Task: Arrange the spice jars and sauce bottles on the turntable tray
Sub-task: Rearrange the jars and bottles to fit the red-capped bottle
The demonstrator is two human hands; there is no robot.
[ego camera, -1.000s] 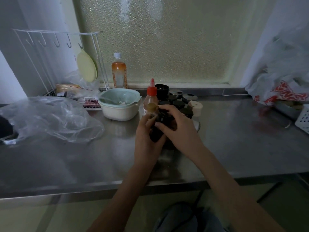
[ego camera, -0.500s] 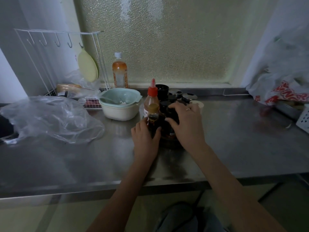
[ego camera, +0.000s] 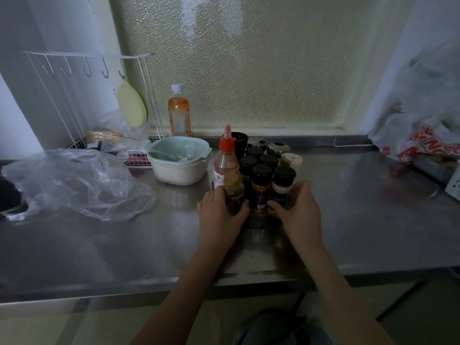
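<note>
At the steel counter (ego camera: pixel 348 220), our left hand (ego camera: pixel 219 215) wrapped a small sauce bottle (ego camera: pixel 234 190); our right hand (ego camera: pixel 298 212) cupped a white-filled spice jar (ego camera: pixel 282 188), fingers curled.

A second ago both hands were bunched together over one dark jar, lifted in front of the cluster. Now they have parted and dropped low. The left hand (ego camera: pixel 219 212) has slid to the left flank, wrapping the yellow-capped sauce bottle (ego camera: pixel 234 189). The right hand (ego camera: pixel 297 210) has come off the jar tops and gone to the right flank, beside the white-filled spice jar (ego camera: pixel 282 186). Between them the orange-filled spice jar (ego camera: pixel 260 189), hidden before, stands uncovered at the front.
</note>
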